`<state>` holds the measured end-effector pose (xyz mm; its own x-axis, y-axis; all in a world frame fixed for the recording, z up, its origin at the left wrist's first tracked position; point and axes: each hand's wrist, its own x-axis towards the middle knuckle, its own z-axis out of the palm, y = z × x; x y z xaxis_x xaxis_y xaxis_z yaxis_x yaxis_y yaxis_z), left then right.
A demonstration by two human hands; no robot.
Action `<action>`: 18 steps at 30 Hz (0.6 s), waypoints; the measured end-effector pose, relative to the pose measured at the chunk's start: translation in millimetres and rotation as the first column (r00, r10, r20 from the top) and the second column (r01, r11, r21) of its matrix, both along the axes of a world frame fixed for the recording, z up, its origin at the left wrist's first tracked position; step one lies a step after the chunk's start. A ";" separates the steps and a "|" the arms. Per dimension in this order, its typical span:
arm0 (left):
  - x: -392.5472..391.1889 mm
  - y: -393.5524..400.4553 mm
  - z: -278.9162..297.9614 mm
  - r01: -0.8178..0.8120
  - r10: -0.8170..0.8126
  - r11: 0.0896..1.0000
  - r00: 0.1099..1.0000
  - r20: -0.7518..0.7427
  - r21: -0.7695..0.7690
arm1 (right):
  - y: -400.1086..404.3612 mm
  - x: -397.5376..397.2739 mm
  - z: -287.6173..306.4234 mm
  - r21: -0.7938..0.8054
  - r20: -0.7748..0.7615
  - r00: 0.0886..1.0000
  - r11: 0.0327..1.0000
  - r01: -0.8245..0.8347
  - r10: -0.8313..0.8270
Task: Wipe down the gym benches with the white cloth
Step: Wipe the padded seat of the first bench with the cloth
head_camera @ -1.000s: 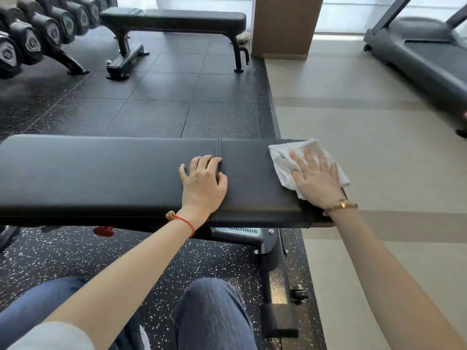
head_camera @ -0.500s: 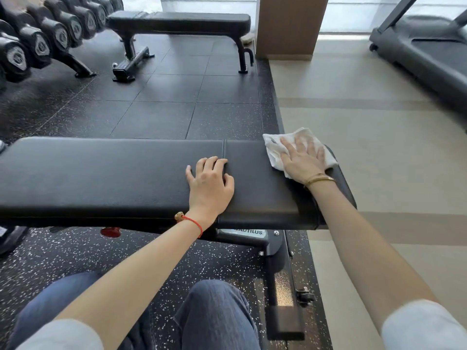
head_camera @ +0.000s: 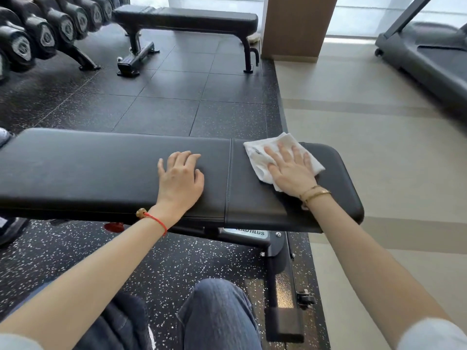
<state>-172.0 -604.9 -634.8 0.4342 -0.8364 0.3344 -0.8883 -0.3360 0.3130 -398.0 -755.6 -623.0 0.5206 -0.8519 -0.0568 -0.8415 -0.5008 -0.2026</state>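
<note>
A long black padded bench (head_camera: 101, 173) lies across the view in front of me. The white cloth (head_camera: 260, 152) is spread on its right-hand pad, near the far edge. My right hand (head_camera: 290, 170) presses flat on the cloth with straight fingers. My left hand (head_camera: 180, 178) rests palm down on the left pad, just left of the seam, fingers lightly bent, holding nothing. A second black bench (head_camera: 187, 18) stands further back.
A rack of dumbbells (head_camera: 48, 31) lines the far left. A brown pillar (head_camera: 295, 26) stands behind the far bench, and a treadmill (head_camera: 434, 59) sits at the right on the beige floor. My knees in jeans (head_camera: 217, 317) are below the bench.
My right hand slid the cloth from the bench's right end toward the far edge, then slightly back toward me. My left hand stayed resting on the pad.
</note>
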 end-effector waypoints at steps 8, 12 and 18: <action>37.3 19.5 -8.7 -0.140 0.139 0.990 0.987 -0.075 0.000 | 1.5 87.2 -1.6 0.024 0.007 0.996 0.996 -0.089 0.089; 35.2 18.1 -8.0 -0.156 0.152 0.987 0.984 -0.092 -0.036 | 29.5 106.0 -2.1 -0.011 -0.009 0.975 0.975 -0.221 0.221; 35.2 21.4 -8.6 -0.155 0.147 0.986 0.983 -0.106 -0.064 | 69.6 93.7 -6.6 -0.068 -0.010 0.943 0.941 -0.332 0.332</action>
<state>-136.8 -583.6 -643.3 0.5880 -0.7343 0.3391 -0.7920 -0.4375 0.4259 -304.3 -686.0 -629.7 0.7744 -0.6327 -0.0038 -0.6250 -0.7640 -0.1601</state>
